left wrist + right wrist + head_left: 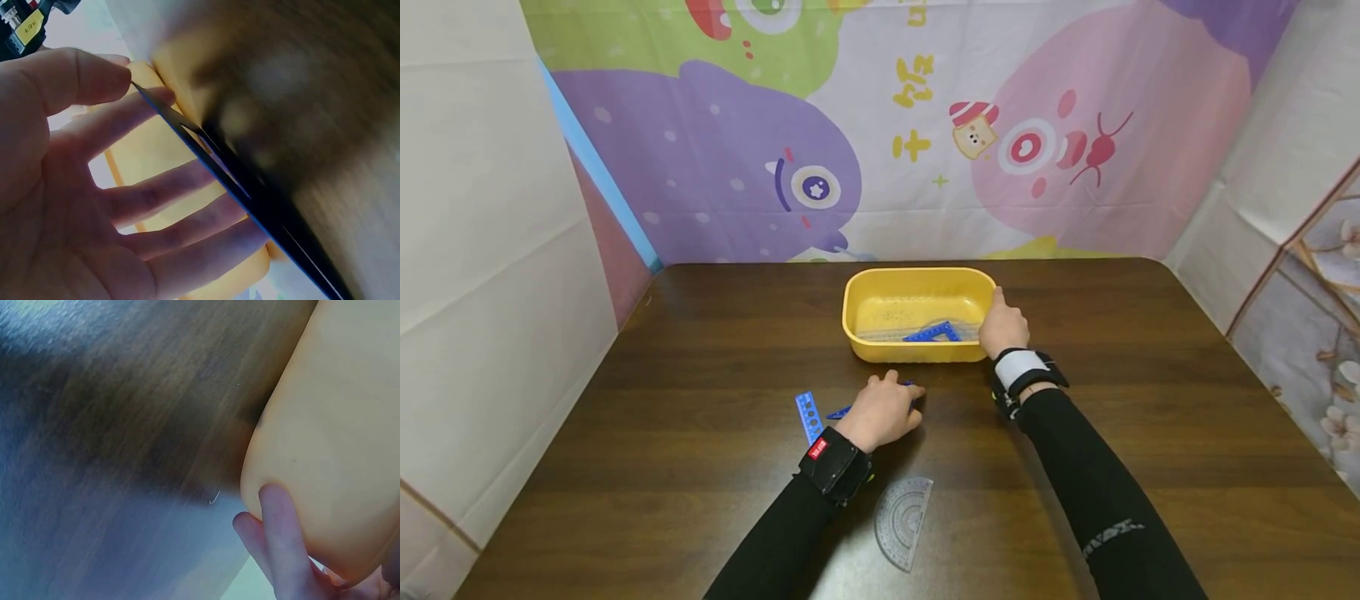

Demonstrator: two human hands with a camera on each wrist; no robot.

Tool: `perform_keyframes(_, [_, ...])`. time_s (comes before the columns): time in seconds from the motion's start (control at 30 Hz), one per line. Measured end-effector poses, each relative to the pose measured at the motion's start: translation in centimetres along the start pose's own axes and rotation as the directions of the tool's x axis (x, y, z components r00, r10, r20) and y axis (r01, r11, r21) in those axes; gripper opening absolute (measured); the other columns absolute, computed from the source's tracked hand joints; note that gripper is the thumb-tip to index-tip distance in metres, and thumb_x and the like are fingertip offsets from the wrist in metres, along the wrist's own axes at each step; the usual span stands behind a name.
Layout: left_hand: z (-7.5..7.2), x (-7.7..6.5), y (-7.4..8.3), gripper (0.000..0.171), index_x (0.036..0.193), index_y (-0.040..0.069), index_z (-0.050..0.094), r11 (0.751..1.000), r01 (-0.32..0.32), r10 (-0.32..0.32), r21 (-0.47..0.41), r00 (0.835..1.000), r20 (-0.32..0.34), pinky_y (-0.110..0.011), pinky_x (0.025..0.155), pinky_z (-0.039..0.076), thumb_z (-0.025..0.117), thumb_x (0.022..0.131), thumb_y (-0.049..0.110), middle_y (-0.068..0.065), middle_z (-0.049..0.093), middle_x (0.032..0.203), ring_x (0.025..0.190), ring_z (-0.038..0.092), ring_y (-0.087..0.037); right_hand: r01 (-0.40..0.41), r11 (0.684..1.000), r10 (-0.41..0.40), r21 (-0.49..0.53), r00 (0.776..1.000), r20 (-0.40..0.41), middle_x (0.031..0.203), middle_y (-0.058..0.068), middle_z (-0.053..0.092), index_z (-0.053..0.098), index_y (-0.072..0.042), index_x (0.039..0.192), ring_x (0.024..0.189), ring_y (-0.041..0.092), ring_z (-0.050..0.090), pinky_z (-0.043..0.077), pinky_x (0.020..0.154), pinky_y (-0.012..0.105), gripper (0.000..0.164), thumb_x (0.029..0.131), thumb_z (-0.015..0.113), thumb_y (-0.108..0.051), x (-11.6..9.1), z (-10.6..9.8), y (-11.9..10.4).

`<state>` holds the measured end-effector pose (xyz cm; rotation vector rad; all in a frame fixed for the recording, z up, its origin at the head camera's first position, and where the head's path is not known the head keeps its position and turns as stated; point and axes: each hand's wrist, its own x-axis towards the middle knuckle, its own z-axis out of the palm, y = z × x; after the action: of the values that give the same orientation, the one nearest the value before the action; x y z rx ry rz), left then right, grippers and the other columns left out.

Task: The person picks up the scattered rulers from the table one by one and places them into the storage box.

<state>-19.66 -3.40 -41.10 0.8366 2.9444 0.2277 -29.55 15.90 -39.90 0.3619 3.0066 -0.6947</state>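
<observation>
My left hand (880, 412) is just in front of the yellow basket, pinching one corner of a blue set square (838, 413) between thumb and forefinger. In the left wrist view the set square (259, 209) appears nearly edge-on and dark, its long side running past the other fingers. My right hand (1003, 327) grips the right end of the yellow basket (917, 353), fingers against the outer wall (325, 456) in the right wrist view. Inside the basket lie another blue set square (953, 331) and a clear ruler (880, 336); other clear pieces there are hard to make out.
A blue ruler (808, 415) lies on the brown table (715, 367) beside my left hand, its near end hidden by the wrist. Closer to me is a clear protractor (902, 523). A cartoon-printed cloth (917, 192) hangs behind the table.
</observation>
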Motion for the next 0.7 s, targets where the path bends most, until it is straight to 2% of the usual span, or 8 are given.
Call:
perform_keyframes(0.2, [0.06, -0.11, -0.01, 0.029, 0.110, 0.014, 0.067, 1.000, -0.005, 0.005, -0.014, 1.000, -0.020, -0.037, 0.078, 0.041, 0.051, 0.087, 0.024, -0.010, 0.063, 0.102, 0.093, 0.050, -0.024, -0.003, 1.000, 0.003, 0.005, 1.000, -0.001, 0.107, 0.028, 0.058, 0.011, -0.008, 0.146, 0.085, 0.037, 0.060, 0.049, 0.072, 0.044, 0.061, 0.092, 0.039, -0.004, -0.07, -0.04, -0.05])
perform_keyframes(0.43, [-0.04, -0.08, -0.15, 0.032, 0.114, 0.012, 0.063, 0.998, 0.032, -0.031, -0.062, 0.999, 0.015, -0.038, 0.080, 0.042, 0.055, 0.085, 0.022, -0.014, 0.058, 0.109, 0.095, 0.050, -0.029, -0.007, 1.000, 0.007, 0.010, 1.000, -0.005, 0.106, 0.028, 0.059, 0.011, -0.008, 0.146, 0.084, 0.037, 0.060, 0.049, 0.070, 0.044, 0.061, 0.092, 0.039, -0.004, -0.15, -0.03, 0.03])
perform_keyframes(0.7, [0.26, -0.25, -0.09, 0.034, 0.113, 0.015, 0.060, 0.996, 0.076, -0.078, -0.038, 0.995, -0.061, -0.040, 0.063, 0.050, 0.059, 0.081, 0.003, -0.017, 0.055, 0.104, 0.084, 0.052, -0.033, -0.008, 1.000, 0.008, 0.005, 1.000, -0.011, 0.107, 0.028, 0.058, 0.011, -0.008, 0.146, 0.084, 0.037, 0.060, 0.049, 0.070, 0.043, 0.062, 0.091, 0.040, -0.004, 0.06, 0.10, 0.04])
